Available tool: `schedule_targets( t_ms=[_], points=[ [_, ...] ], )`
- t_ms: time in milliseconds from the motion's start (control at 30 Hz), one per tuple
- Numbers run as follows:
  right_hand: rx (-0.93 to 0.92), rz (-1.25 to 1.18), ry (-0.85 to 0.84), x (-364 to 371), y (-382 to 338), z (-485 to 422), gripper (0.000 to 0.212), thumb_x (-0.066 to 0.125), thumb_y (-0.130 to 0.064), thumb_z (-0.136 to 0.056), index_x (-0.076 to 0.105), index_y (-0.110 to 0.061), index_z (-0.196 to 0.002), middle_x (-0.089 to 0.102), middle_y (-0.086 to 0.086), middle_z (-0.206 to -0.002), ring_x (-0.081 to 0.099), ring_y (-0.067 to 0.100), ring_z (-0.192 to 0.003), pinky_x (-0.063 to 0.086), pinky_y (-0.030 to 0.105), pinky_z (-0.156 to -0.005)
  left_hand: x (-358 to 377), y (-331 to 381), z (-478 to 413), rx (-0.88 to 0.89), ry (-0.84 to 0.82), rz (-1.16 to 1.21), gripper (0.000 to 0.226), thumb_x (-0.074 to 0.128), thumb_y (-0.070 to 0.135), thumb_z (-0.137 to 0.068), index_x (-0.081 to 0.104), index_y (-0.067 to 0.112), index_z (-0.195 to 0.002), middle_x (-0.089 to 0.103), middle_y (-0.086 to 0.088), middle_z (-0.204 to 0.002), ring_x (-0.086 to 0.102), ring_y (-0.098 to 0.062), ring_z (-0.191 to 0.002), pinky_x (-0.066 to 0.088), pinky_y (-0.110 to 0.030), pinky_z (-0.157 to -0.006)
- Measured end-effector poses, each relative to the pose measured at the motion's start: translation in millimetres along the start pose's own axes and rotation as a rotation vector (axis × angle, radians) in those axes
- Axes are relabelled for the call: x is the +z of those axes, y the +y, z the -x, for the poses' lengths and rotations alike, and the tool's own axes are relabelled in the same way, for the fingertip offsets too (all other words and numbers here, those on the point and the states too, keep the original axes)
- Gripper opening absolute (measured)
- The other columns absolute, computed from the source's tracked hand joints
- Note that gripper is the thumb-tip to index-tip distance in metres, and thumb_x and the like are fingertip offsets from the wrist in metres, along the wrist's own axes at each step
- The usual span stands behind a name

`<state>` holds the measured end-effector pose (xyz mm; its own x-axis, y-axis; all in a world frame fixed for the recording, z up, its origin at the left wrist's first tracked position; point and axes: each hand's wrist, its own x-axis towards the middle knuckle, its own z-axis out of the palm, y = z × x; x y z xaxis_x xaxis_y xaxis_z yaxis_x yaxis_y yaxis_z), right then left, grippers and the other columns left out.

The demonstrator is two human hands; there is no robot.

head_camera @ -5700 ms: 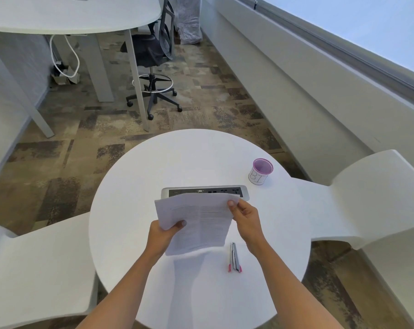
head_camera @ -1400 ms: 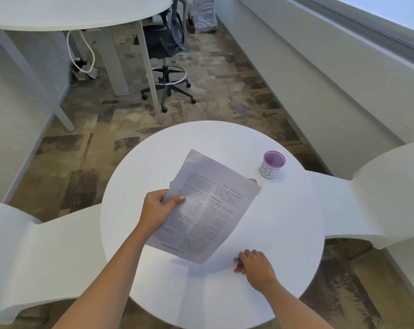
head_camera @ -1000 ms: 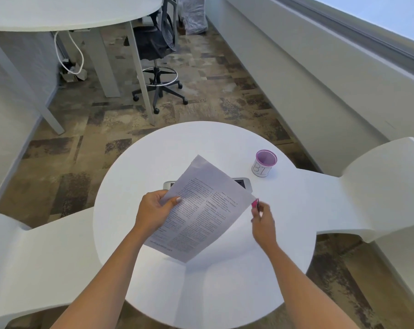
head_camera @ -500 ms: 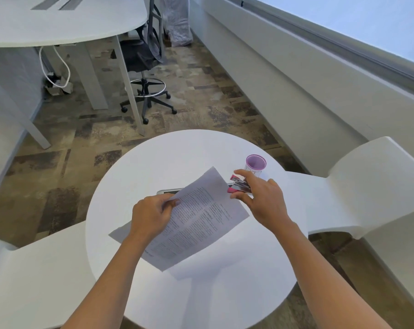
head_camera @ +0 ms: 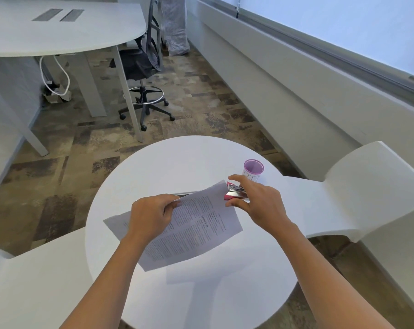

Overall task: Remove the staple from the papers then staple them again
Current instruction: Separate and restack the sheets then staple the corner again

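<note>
Since half a second ago, your right hand (head_camera: pixel 256 205) has set the stapler (head_camera: pixel 234 194) over the far corner of the papers (head_camera: pixel 201 224). I judge a stapling press comes next, though no staple is discernible. Right grip: clamped on the stapler. Your left hand (head_camera: pixel 151 217) pinches the papers' far edge, holding them above the tabletop (head_camera: pixel 189 160). Count: one stapler, one sheaf, one cup (head_camera: pixel 253 169).

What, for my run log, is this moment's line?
left hand: holds papers | right hand: grips stapler at papers' far corner
</note>
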<state>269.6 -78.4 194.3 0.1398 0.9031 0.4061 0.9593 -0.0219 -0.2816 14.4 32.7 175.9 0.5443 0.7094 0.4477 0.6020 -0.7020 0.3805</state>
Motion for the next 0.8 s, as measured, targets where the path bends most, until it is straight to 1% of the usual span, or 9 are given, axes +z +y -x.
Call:
schedule_targets(
  t_ms=[100,200,233,333,467,567,633,700,800],
  points=[
    [-0.005,0.002,-0.023,-1.2,-1.2,0.6,0.063,0.028,-0.079,-0.075,0.045,-0.039,-0.121,0.072,-0.009,-0.105,0.070,0.018,-0.083,0.058,0.033,-0.066,-0.7,-0.1,-0.5,0.018,0.004,0.004,0.024,0.080,0.002,-0.071,0.080,0.022,-0.085,0.077,0.010,-0.075,0.071,-0.017,-0.059,0.040,-0.017,-0.054],
    [-0.019,0.006,-0.035,-3.6,-1.7,0.9,0.067,0.025,-0.085,-0.074,0.044,-0.040,-0.120,0.072,-0.012,-0.102,0.069,0.016,-0.082,0.058,0.032,-0.064,-2.4,-0.3,-0.9,0.020,0.012,0.012,0.019,0.068,0.010,-0.076,0.080,0.022,-0.085,0.077,0.012,-0.075,0.072,-0.017,-0.060,0.047,-0.021,-0.053],
    [-0.020,0.003,-0.040,-4.7,-2.4,1.2,0.069,0.024,-0.086,-0.073,0.043,-0.041,-0.121,0.072,-0.012,-0.101,0.069,0.015,-0.082,0.058,0.032,-0.063,-2.8,-0.8,-1.2,0.020,0.011,0.010,0.019,0.069,0.009,-0.076,0.080,0.022,-0.085,0.077,0.012,-0.076,0.072,-0.017,-0.061,0.047,-0.022,-0.054],
    [-0.011,-0.008,-0.052,-6.9,-5.2,2.0,0.073,0.022,-0.090,-0.070,0.040,-0.042,-0.122,0.072,-0.014,-0.100,0.069,0.015,-0.082,0.058,0.034,-0.063,-2.5,-1.9,-2.3,0.019,0.001,-0.003,0.023,0.080,0.002,-0.073,0.080,0.022,-0.085,0.077,0.010,-0.076,0.072,-0.017,-0.061,0.045,-0.019,-0.056],
    [0.000,-0.032,-0.078,-8.3,-8.4,2.1,0.078,0.026,-0.090,-0.068,0.040,-0.043,-0.129,0.071,-0.013,-0.105,0.068,0.013,-0.087,0.056,0.031,-0.067,-1.5,-2.2,-2.2,-0.001,0.004,0.001,0.026,0.081,0.001,-0.072,0.080,0.022,-0.085,0.077,0.012,-0.076,0.072,-0.016,-0.062,0.046,-0.020,-0.056],
    [0.008,-0.049,-0.093,-8.8,-10.0,1.5,0.080,0.029,-0.088,-0.068,0.043,-0.040,-0.131,0.071,-0.012,-0.108,0.067,0.013,-0.089,0.054,0.030,-0.069,-0.4,-0.9,-1.4,0.008,0.003,0.001,0.027,0.081,0.001,-0.070,0.080,0.023,-0.085,0.076,0.012,-0.074,0.071,-0.016,-0.059,0.043,-0.018,-0.056],
    [0.015,-0.069,-0.108,-8.8,-11.8,0.6,0.073,0.032,-0.087,-0.068,0.046,-0.041,-0.123,0.071,-0.013,-0.104,0.067,0.013,-0.088,0.056,0.031,-0.069,-0.3,0.9,-2.0,0.025,-0.004,-0.008,0.026,0.083,0.002,-0.069,0.080,0.023,-0.083,0.076,0.011,-0.073,0.070,-0.016,-0.056,0.039,-0.016,-0.056],
    [0.018,-0.078,-0.112,-9.3,-12.6,-1.3,0.065,0.033,-0.087,-0.069,0.048,-0.039,-0.109,0.070,-0.016,-0.096,0.065,0.012,-0.082,0.056,0.033,-0.064,-0.1,2.4,-2.7,0.050,-0.011,-0.019,0.024,0.084,0.003,-0.069,0.080,0.023,-0.081,0.076,0.011,-0.071,0.068,-0.015,-0.054,0.035,-0.014,-0.056],
    [0.008,-0.070,-0.111,-11.9,-13.3,-5.2,0.058,0.036,-0.086,-0.069,0.049,-0.038,-0.099,0.067,-0.020,-0.092,0.063,0.007,-0.079,0.053,0.031,-0.061,-0.8,2.8,-3.9,0.063,-0.021,-0.015,0.023,0.084,0.004,-0.069,0.080,0.023,-0.081,0.076,0.009,-0.072,0.068,-0.015,-0.053,0.042,-0.018,-0.054]
  ],
)
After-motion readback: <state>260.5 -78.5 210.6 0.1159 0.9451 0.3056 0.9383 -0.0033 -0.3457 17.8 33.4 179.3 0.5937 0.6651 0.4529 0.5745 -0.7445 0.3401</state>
